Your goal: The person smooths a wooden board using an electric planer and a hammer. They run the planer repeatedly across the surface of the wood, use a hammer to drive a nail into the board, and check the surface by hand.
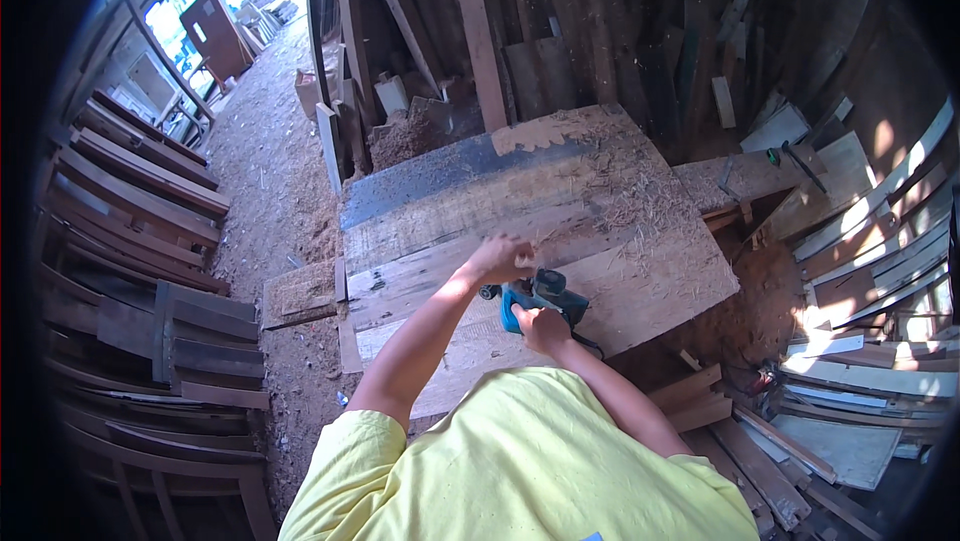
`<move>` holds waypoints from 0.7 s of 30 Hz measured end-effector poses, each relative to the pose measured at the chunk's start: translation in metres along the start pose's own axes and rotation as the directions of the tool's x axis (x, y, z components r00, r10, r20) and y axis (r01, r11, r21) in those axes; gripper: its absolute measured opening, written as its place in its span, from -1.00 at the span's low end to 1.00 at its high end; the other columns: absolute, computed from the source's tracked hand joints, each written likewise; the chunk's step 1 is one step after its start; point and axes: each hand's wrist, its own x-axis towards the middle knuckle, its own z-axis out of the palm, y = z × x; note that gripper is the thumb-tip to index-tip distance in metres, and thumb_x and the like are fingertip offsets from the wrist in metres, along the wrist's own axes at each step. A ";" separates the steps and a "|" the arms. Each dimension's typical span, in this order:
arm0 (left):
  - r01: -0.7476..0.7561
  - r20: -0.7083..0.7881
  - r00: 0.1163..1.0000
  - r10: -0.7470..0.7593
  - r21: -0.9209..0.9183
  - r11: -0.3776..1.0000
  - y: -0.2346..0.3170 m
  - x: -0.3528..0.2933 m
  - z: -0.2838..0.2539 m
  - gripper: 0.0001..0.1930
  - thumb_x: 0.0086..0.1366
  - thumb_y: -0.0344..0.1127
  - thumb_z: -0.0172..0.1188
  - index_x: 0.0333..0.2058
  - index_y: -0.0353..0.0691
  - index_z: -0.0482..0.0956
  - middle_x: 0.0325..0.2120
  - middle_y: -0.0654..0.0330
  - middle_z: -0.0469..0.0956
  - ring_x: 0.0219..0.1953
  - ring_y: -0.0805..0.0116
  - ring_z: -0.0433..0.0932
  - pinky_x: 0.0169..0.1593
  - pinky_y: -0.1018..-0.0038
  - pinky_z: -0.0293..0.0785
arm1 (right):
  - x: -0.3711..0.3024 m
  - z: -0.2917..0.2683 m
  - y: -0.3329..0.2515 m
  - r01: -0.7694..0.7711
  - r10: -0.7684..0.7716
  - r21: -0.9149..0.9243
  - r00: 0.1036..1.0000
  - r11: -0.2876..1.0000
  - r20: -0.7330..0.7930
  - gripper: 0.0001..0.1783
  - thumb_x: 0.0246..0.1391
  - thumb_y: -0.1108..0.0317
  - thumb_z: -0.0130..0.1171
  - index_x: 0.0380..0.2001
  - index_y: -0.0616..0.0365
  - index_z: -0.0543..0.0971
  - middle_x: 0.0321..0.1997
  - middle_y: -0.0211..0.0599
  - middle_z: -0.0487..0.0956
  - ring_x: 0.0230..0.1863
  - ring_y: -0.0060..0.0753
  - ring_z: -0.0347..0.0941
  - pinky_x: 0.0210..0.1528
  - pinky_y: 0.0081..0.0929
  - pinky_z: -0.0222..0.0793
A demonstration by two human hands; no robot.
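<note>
A teal and black electric hand planer [562,299] rests on the wide plank top [450,253] in front of me. My right hand [545,329] is wrapped round its rear handle. Just above the planer's front end is my left hand [500,259], its fingers bent and apart. A small pale patch shows by those fingertips, too blurred to name. Bare wood shows near me, while a dark bluish-grey band [440,179] runs along the far side. Curled shavings [640,216] are scattered over the right part.
Stacked timber [150,181] lines the left side beside a dusty floor strip [262,141]. Boards [480,31] lean upright behind the plank top. A side ledge [750,173] on the right holds tools. More planks [745,471] lie low at the right, and a sawdust heap [405,141] sits beyond the far corner.
</note>
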 end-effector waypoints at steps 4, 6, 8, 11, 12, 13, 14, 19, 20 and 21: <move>-0.010 0.311 0.946 -0.086 0.295 0.955 0.004 -0.010 0.024 -0.70 0.26 -0.03 0.50 -0.08 0.07 0.76 -0.18 0.23 0.78 0.16 0.06 0.60 0.27 -0.03 0.32 | -0.002 0.005 -0.002 -0.075 0.077 -0.030 0.993 0.997 0.094 -0.67 0.16 0.39 0.24 0.02 0.05 0.56 -0.34 -0.04 0.78 -0.30 0.14 0.79 -0.24 0.11 0.69; 0.137 0.225 0.961 -0.159 0.111 0.984 0.011 -0.006 0.026 -0.70 0.32 -0.04 0.46 -0.04 0.03 0.76 -0.21 0.23 0.77 0.07 0.16 0.64 0.19 0.08 0.39 | -0.003 -0.002 -0.004 -0.130 0.138 -0.055 0.975 0.990 0.176 -0.65 0.15 0.37 0.28 0.03 0.05 0.58 -0.32 -0.02 0.78 -0.28 0.16 0.79 -0.22 0.11 0.70; 0.263 -0.071 0.948 -0.309 -0.371 0.891 -0.025 -0.007 0.032 -0.70 0.37 -0.05 0.43 -0.03 -0.03 0.79 -0.32 0.21 0.76 -0.11 0.30 0.66 0.01 0.21 0.50 | 0.010 -0.018 -0.021 -0.149 0.149 -0.018 0.962 0.989 0.227 -0.63 0.16 0.35 0.29 0.05 0.05 0.58 -0.31 -0.01 0.79 -0.28 0.16 0.79 -0.21 0.14 0.70; 0.248 -0.301 0.705 -0.642 -0.744 0.621 -0.055 0.011 0.037 -0.70 0.44 -0.08 0.41 0.00 -0.11 0.82 -0.38 0.15 0.73 -0.22 0.54 0.59 -0.14 0.44 0.54 | 0.010 -0.010 -0.003 -0.208 0.216 -0.089 0.971 0.974 0.102 -0.64 0.15 0.37 0.28 0.04 0.06 0.59 -0.22 -0.01 0.80 -0.20 0.14 0.79 -0.13 0.18 0.67; 0.203 -0.311 0.729 -0.610 -0.753 0.626 -0.060 0.008 0.041 -0.68 0.43 -0.07 0.43 0.02 -0.11 0.82 -0.34 0.12 0.75 -0.21 0.46 0.64 -0.11 0.40 0.57 | 0.005 -0.008 0.003 -0.246 0.252 -0.080 0.965 0.966 0.067 -0.65 0.15 0.37 0.27 0.03 0.06 0.59 -0.18 0.00 0.79 -0.14 0.17 0.78 -0.09 0.19 0.65; 0.151 -0.331 0.747 -0.576 -0.760 0.632 -0.072 0.003 0.044 -0.65 0.42 -0.05 0.45 0.03 -0.12 0.81 -0.30 0.09 0.76 -0.19 0.38 0.69 -0.08 0.36 0.59 | 0.005 -0.009 0.012 -0.278 0.280 -0.076 0.960 0.958 0.025 -0.66 0.15 0.37 0.26 0.02 0.07 0.60 -0.13 0.02 0.79 -0.08 0.19 0.77 -0.04 0.20 0.64; 0.201 -0.359 0.738 -0.571 -0.691 0.695 -0.113 -0.021 0.047 -0.62 0.43 -0.01 0.43 0.06 -0.10 0.80 -0.21 0.04 0.77 -0.11 0.25 0.71 0.03 0.30 0.59 | 0.014 -0.018 0.009 -0.340 0.339 0.089 0.940 0.936 0.024 -0.68 0.21 0.40 0.24 0.04 0.06 0.57 -0.09 0.07 0.77 0.01 0.29 0.73 0.00 0.21 0.61; 0.744 -0.260 0.572 -0.778 -0.236 0.625 -0.156 -0.122 0.093 -0.43 0.47 0.16 0.29 0.34 0.08 0.62 0.45 -0.08 0.41 0.53 -0.22 0.25 0.56 -0.16 0.10 | -0.059 -0.062 0.005 -0.496 0.508 0.367 0.859 0.787 0.072 -0.51 0.22 0.12 0.44 0.17 0.02 0.65 0.02 0.02 0.77 0.08 0.24 0.70 0.11 0.11 0.61; 0.802 -0.303 0.511 -0.805 -0.170 0.573 -0.162 -0.140 0.104 -0.39 0.48 0.19 0.26 0.40 0.12 0.57 0.54 -0.08 0.30 0.61 -0.24 0.12 0.61 -0.24 -0.02 | -0.081 -0.068 0.000 -0.504 0.515 0.414 0.852 0.758 0.094 -0.49 0.21 0.15 0.49 0.11 0.23 0.67 0.03 0.11 0.76 0.10 0.24 0.70 0.13 0.03 0.62; 0.825 -0.350 0.477 -0.806 -0.136 0.548 -0.173 -0.152 0.111 -0.36 0.48 0.19 0.26 0.44 0.15 0.51 0.57 -0.07 0.24 0.64 -0.26 0.05 0.61 -0.29 -0.08 | -0.104 -0.068 0.002 -0.575 0.550 0.424 0.812 0.700 0.195 -0.44 0.18 0.14 0.53 0.13 0.24 0.66 0.01 0.15 0.76 0.09 0.26 0.71 0.13 0.01 0.61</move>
